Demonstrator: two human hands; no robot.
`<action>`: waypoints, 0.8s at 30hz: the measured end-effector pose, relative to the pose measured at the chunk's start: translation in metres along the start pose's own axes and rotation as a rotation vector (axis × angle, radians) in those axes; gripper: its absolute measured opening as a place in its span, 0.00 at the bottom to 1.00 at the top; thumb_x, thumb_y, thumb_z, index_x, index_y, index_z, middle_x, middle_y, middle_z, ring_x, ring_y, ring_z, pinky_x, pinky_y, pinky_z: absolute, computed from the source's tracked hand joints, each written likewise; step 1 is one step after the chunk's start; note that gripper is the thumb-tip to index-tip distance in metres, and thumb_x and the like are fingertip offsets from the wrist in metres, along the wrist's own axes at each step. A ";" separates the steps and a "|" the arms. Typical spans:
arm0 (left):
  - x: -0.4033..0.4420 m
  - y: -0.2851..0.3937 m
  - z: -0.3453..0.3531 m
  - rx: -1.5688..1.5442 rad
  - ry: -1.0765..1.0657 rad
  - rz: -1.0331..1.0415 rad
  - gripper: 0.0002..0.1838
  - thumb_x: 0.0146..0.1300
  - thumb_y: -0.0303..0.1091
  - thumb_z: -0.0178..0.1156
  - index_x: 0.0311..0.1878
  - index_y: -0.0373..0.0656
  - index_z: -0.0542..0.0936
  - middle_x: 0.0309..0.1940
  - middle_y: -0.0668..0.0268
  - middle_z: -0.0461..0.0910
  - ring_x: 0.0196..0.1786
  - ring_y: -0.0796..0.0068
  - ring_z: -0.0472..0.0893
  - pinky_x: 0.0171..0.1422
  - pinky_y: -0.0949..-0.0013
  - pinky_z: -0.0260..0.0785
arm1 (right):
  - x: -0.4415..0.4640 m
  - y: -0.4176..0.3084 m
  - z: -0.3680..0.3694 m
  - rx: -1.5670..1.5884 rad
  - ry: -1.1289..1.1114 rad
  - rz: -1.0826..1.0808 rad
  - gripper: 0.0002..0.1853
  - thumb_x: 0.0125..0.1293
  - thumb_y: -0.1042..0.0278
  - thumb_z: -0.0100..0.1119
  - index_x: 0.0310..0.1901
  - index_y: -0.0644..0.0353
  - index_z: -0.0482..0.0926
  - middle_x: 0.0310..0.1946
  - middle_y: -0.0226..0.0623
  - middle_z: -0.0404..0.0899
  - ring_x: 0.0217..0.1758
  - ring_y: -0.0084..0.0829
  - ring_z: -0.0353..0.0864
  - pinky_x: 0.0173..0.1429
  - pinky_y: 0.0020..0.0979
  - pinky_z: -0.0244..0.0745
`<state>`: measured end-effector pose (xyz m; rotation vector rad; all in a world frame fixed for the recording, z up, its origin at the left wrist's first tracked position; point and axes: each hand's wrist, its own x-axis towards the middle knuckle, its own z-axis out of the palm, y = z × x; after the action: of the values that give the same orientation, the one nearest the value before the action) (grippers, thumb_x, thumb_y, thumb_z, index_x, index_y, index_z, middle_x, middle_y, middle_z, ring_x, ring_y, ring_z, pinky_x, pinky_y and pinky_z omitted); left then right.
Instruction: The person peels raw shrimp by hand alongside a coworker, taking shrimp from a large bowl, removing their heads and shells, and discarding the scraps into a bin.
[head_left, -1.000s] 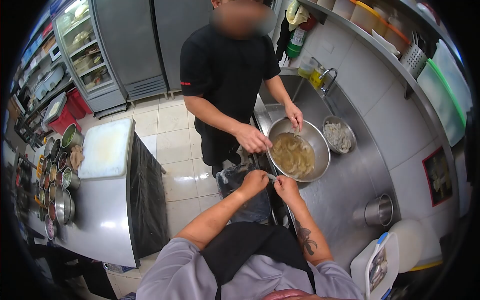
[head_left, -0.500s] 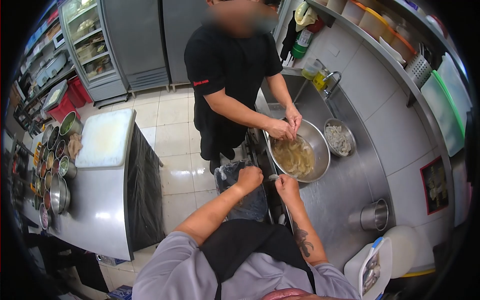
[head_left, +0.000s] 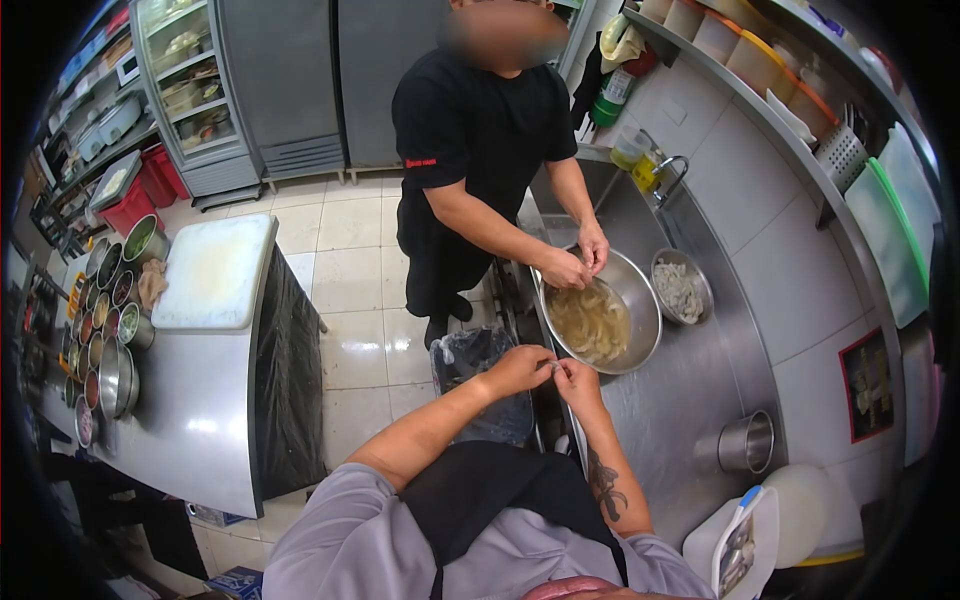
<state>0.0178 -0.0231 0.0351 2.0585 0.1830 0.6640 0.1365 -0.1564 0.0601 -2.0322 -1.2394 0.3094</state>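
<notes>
My left hand (head_left: 520, 369) and my right hand (head_left: 580, 388) meet in front of the large steel bowl, fingertips pinched together. Between them is a small pale piece, apparently a shrimp (head_left: 554, 366), mostly covered by the fingers. The large bowl (head_left: 645, 340) holds yellowish water with several shrimp (head_left: 598, 325) in it. Across from me, a co-worker's two hands (head_left: 580, 262) pinch something small over the bowl's far side; what it is cannot be made out. A smaller steel bowl (head_left: 706, 305) of greyish shrimp stands to the right.
Below my left hand is a plastic-lined bin (head_left: 450, 372). The steel counter (head_left: 660, 430) carries a metal pot (head_left: 747, 441) and, nearer me, a white container (head_left: 765, 540). A faucet (head_left: 672, 178) stands behind the bowls. At left, a prep table holds a white cutting board (head_left: 215, 272).
My left hand has moved right and joined my right hand at the small pale piece, which was in my right hand alone. The co-worker's hands stay over the bowl.
</notes>
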 end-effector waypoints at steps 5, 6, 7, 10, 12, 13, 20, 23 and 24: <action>0.002 0.004 0.000 -0.051 0.039 0.004 0.13 0.57 0.35 0.58 0.40 0.36 0.82 0.35 0.48 0.82 0.41 0.45 0.81 0.47 0.53 0.74 | 0.001 -0.003 -0.002 0.047 -0.007 0.030 0.10 0.65 0.67 0.59 0.38 0.66 0.83 0.23 0.39 0.82 0.25 0.26 0.79 0.31 0.29 0.72; 0.002 0.006 -0.001 -0.051 0.041 -0.002 0.13 0.57 0.35 0.57 0.39 0.36 0.82 0.33 0.47 0.81 0.40 0.45 0.81 0.46 0.52 0.74 | 0.001 -0.005 -0.002 0.054 0.001 0.030 0.09 0.65 0.68 0.59 0.37 0.66 0.83 0.23 0.41 0.81 0.24 0.29 0.79 0.31 0.31 0.72; 0.002 0.008 -0.002 -0.050 0.043 -0.002 0.13 0.57 0.35 0.57 0.39 0.36 0.82 0.33 0.47 0.81 0.40 0.45 0.81 0.46 0.52 0.74 | 0.001 -0.007 -0.002 0.062 0.008 0.031 0.09 0.64 0.68 0.59 0.36 0.66 0.83 0.22 0.43 0.81 0.24 0.32 0.80 0.31 0.33 0.73; 0.002 0.010 -0.003 -0.029 0.008 -0.036 0.13 0.56 0.35 0.57 0.38 0.37 0.83 0.31 0.47 0.81 0.38 0.45 0.81 0.44 0.52 0.74 | 0.001 -0.006 0.000 0.114 0.029 -0.008 0.10 0.64 0.68 0.59 0.36 0.67 0.82 0.23 0.43 0.81 0.25 0.32 0.80 0.32 0.32 0.73; 0.002 0.010 -0.001 -0.033 0.045 -0.031 0.12 0.56 0.35 0.57 0.37 0.38 0.83 0.30 0.48 0.81 0.38 0.45 0.81 0.44 0.51 0.73 | -0.001 -0.009 -0.002 0.109 0.020 0.001 0.10 0.64 0.68 0.59 0.36 0.67 0.82 0.23 0.43 0.81 0.25 0.31 0.81 0.33 0.32 0.74; 0.002 0.010 0.000 -0.030 0.054 -0.027 0.12 0.56 0.35 0.57 0.37 0.38 0.83 0.30 0.48 0.81 0.38 0.45 0.81 0.44 0.51 0.73 | 0.000 -0.012 -0.003 0.104 0.013 0.013 0.10 0.64 0.68 0.59 0.36 0.67 0.82 0.24 0.43 0.81 0.26 0.31 0.81 0.33 0.32 0.74; 0.006 0.015 -0.005 0.051 0.011 -0.033 0.10 0.57 0.30 0.54 0.37 0.39 0.82 0.31 0.48 0.81 0.38 0.45 0.81 0.44 0.51 0.73 | 0.001 -0.008 0.000 0.117 0.028 0.001 0.09 0.63 0.68 0.60 0.37 0.66 0.83 0.25 0.43 0.83 0.28 0.31 0.83 0.35 0.31 0.75; 0.004 0.013 -0.005 0.040 0.036 -0.019 0.10 0.57 0.29 0.54 0.37 0.38 0.82 0.30 0.48 0.81 0.37 0.45 0.81 0.42 0.52 0.74 | 0.001 -0.008 0.004 0.128 0.055 0.001 0.09 0.64 0.69 0.59 0.37 0.67 0.83 0.25 0.41 0.83 0.28 0.28 0.82 0.35 0.30 0.75; 0.004 0.012 -0.005 0.040 0.041 -0.024 0.10 0.57 0.29 0.54 0.37 0.38 0.82 0.30 0.48 0.81 0.37 0.45 0.81 0.42 0.52 0.74 | 0.001 -0.004 0.007 0.129 0.048 -0.001 0.09 0.64 0.69 0.59 0.37 0.67 0.83 0.25 0.41 0.83 0.28 0.28 0.82 0.35 0.30 0.75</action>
<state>0.0172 -0.0249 0.0487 2.0790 0.2456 0.6929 0.1311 -0.1515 0.0581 -1.9184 -1.1611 0.3300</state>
